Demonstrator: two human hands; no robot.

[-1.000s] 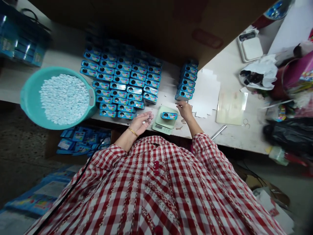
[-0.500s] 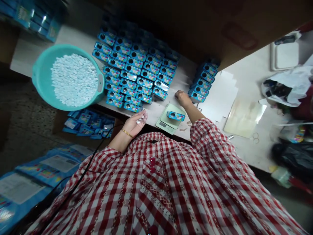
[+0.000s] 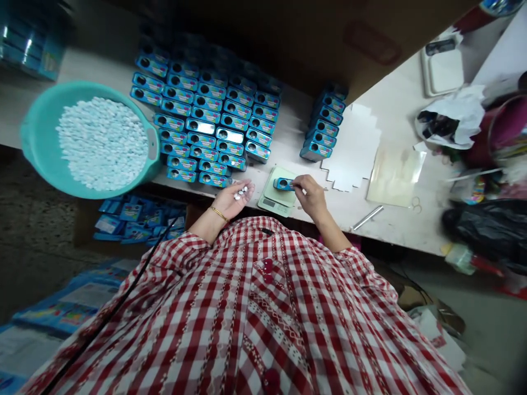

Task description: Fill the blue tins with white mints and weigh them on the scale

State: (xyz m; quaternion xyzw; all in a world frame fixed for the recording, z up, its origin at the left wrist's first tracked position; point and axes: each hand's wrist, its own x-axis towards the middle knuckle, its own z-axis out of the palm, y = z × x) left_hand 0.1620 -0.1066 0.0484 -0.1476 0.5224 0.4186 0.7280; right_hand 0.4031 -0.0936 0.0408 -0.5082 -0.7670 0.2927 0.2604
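Observation:
My left hand (image 3: 231,199) lies palm up, with several small white tablets (image 3: 240,194) cupped in it. My right hand (image 3: 309,193) pinches the right end of a small blue tin (image 3: 283,184) with a round dark opening in its top. That tin lies on a pale green kitchen scale (image 3: 267,201) at the front edge of the table; the scale's reading is too small to make out. Just beyond my left hand stand rows of similar blue tins (image 3: 205,114), each with a round opening.
A turquoise basin (image 3: 35,148) of white tablets stands at the left. Another column of tins (image 3: 323,130) is at the right, beside white paper (image 3: 357,144). A metal tube (image 3: 368,218) and scissors (image 3: 416,205) lie farther right. Below the basin, a carton holds blue packets (image 3: 130,213).
My right hand has come back from near the right column of tins to take hold of the tin on the scale. My left hand still holds tablets. The view has shifted right.

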